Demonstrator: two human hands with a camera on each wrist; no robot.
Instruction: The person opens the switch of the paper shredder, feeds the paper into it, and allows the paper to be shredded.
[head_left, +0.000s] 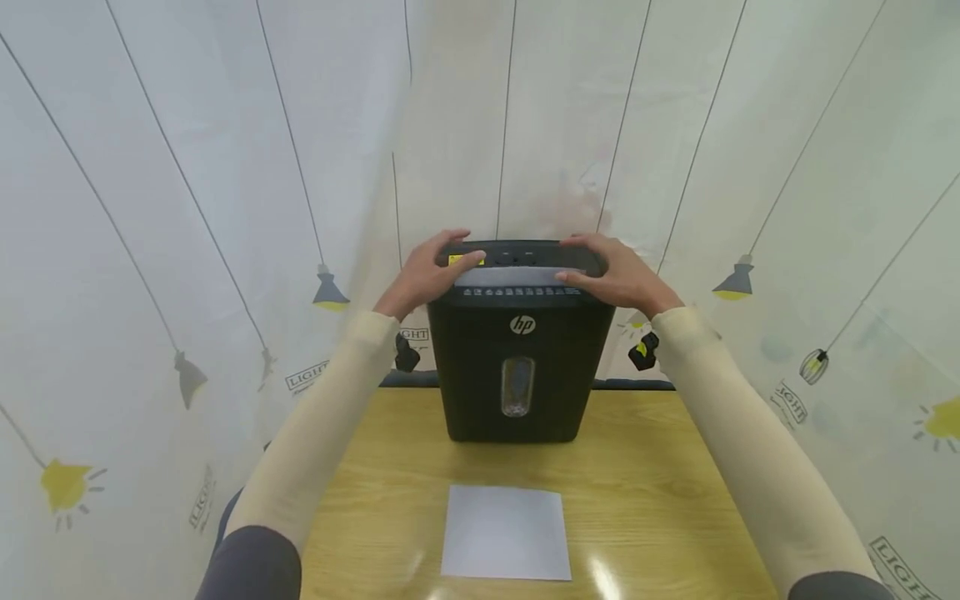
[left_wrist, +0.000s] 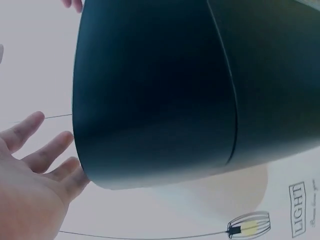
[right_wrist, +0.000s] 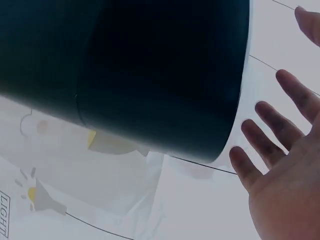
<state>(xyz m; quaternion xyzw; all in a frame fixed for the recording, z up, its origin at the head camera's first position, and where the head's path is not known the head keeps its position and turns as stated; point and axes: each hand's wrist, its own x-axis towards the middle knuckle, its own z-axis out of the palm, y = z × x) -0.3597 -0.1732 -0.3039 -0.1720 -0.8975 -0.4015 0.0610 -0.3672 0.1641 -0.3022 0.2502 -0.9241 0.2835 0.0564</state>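
A black paper shredder (head_left: 558, 367) with an HP logo and a small clear window stands upright on the table. A pale grey strip (head_left: 517, 277) runs across the front of its top. My left hand (head_left: 429, 271) is at the top left corner, thumb over the top near a yellow label (head_left: 467, 260). On the other side, my right hand (head_left: 621, 273) is at the top right corner, its thumb by the strip's end. Both wrist views show spread, fairly straight fingers beside the shredder's edge; firm contact is hard to tell.
A white sheet of paper (head_left: 507, 533) lies on the wooden table (head_left: 637, 483) in front of the shredder. Behind it hangs a pale curtain (head_left: 465, 108) printed with lamps. Dark objects (head_left: 643, 352) show beneath both wrists.
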